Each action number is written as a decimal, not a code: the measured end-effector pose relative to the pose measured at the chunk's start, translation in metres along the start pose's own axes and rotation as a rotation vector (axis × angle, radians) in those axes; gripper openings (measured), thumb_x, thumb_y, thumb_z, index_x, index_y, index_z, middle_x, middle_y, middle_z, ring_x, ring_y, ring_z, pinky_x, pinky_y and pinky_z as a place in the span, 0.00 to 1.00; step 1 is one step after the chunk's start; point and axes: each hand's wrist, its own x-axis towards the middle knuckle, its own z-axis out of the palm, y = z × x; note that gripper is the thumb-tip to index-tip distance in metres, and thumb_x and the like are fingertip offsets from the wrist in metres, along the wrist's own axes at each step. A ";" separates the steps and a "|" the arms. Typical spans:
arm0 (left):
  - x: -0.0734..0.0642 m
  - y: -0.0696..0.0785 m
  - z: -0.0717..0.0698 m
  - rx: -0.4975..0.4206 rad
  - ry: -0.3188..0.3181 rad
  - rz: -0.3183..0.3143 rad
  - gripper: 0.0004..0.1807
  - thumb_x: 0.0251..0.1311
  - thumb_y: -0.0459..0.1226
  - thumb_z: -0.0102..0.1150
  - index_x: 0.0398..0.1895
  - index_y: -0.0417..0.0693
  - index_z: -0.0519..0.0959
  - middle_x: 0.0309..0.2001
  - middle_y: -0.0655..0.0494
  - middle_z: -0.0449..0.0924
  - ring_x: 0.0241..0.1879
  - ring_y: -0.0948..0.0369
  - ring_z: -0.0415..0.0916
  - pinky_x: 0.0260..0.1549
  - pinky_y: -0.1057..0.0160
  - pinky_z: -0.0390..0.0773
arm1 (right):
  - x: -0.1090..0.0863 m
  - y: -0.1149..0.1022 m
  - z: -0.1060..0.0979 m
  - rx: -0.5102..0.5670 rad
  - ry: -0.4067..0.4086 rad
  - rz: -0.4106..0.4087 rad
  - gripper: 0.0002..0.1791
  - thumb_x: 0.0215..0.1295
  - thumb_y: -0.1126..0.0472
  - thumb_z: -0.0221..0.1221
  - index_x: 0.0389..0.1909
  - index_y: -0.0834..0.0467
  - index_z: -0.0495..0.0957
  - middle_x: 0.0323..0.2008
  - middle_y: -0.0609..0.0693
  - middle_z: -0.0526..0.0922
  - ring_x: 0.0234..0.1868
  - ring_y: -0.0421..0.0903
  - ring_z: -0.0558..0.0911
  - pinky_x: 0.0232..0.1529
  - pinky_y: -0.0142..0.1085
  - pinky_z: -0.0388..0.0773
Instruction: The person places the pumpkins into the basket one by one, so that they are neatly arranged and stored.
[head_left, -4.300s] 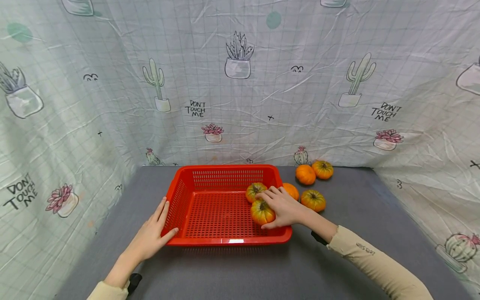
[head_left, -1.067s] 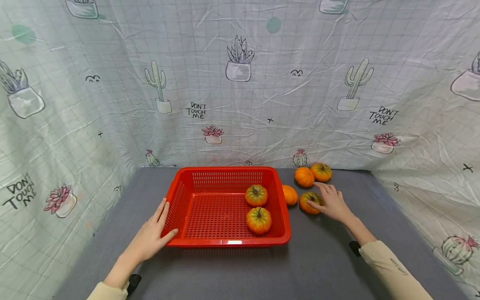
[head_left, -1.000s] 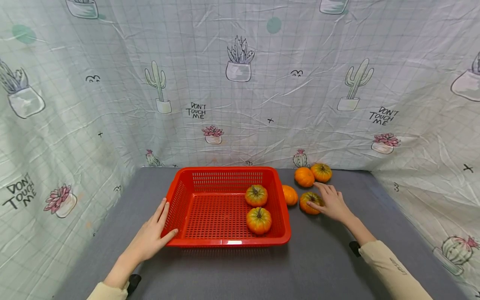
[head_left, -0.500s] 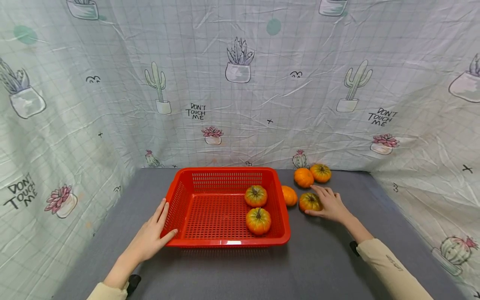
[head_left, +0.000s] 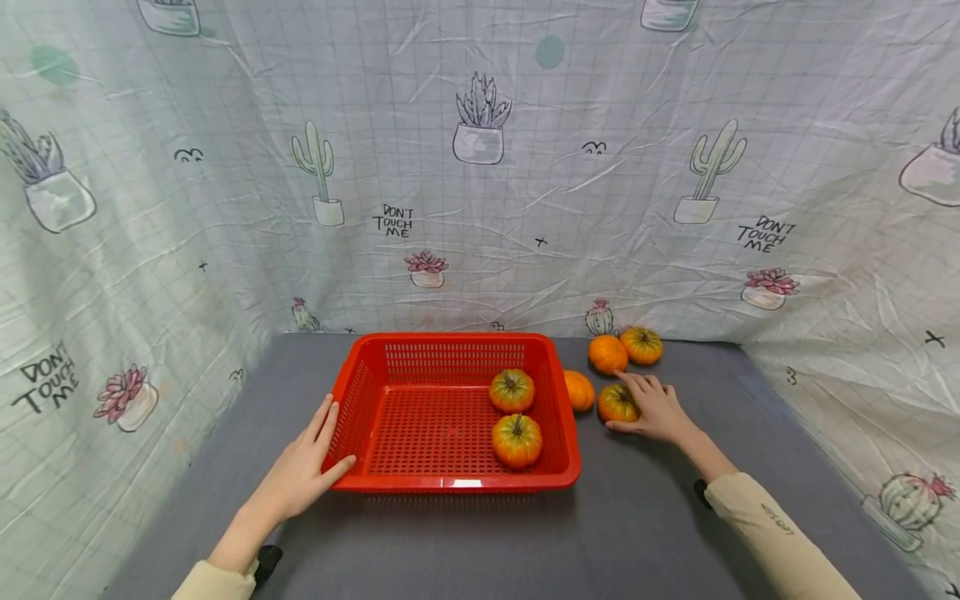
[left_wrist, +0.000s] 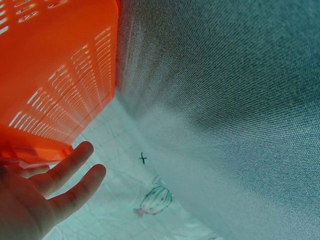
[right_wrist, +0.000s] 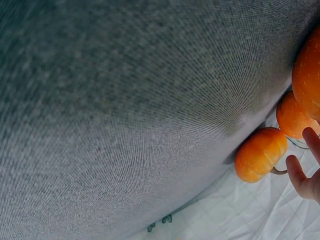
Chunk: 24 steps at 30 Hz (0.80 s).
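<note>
A red plastic basket point(head_left: 457, 483) with slotted walls stands on the grey table, two small orange-green pumpkins inside: one farther back point(head_left: 512, 391), one nearer point(head_left: 517, 441). My left hand point(head_left: 294, 472) rests against the basket's left rim, fingers extended and thumb spread over the near corner. In the left wrist view, straight fingers point(left_wrist: 75, 195) show beside the basket wall. Right of the basket, my right hand point(head_left: 656, 409) spans another small pumpkin point(head_left: 617, 403) on the table, thumb at its near side and fingers reaching past its far side. The right wrist view shows two loosely extended fingertips point(right_wrist: 296, 167).
An orange pumpkin point(head_left: 578, 391) sits close by the basket's right wall. Two more, one orange point(head_left: 607, 355) and one greenish point(head_left: 642, 346), stand side by side at the back right. A cactus-print curtain point(head_left: 480, 208) borders the table point(head_left: 450, 550) at the back and sides.
Since the first frame, the right hand has let go of the near pumpkin inside the basket and moved right to one on the table. Its thumb has since shifted to that pumpkin's near side.
</note>
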 end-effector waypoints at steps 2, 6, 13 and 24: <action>0.000 0.001 0.000 -0.002 -0.003 -0.003 0.44 0.57 0.51 0.51 0.68 0.36 0.45 0.70 0.42 0.39 0.61 0.39 0.56 0.51 0.40 0.64 | 0.000 0.001 0.002 -0.005 -0.008 0.002 0.50 0.42 0.35 0.62 0.62 0.60 0.60 0.56 0.60 0.69 0.51 0.59 0.66 0.41 0.54 0.60; -0.001 0.002 0.000 -0.013 -0.010 -0.006 0.44 0.57 0.51 0.50 0.68 0.36 0.45 0.70 0.42 0.39 0.61 0.39 0.56 0.51 0.39 0.63 | 0.000 0.001 0.004 -0.004 -0.025 0.012 0.50 0.42 0.35 0.61 0.63 0.59 0.60 0.56 0.60 0.70 0.52 0.59 0.66 0.42 0.55 0.60; -0.001 0.003 -0.001 -0.017 -0.008 -0.013 0.44 0.56 0.50 0.52 0.68 0.36 0.45 0.70 0.41 0.39 0.61 0.39 0.56 0.50 0.38 0.63 | 0.001 -0.004 0.003 0.014 -0.028 0.011 0.48 0.43 0.36 0.62 0.62 0.60 0.61 0.54 0.61 0.71 0.52 0.59 0.66 0.42 0.56 0.61; -0.001 0.002 -0.001 0.002 -0.001 -0.013 0.44 0.56 0.50 0.51 0.68 0.35 0.46 0.70 0.42 0.39 0.60 0.38 0.57 0.49 0.38 0.63 | 0.002 -0.004 0.006 0.024 -0.059 0.035 0.45 0.42 0.36 0.62 0.58 0.58 0.66 0.53 0.58 0.73 0.52 0.58 0.66 0.43 0.54 0.61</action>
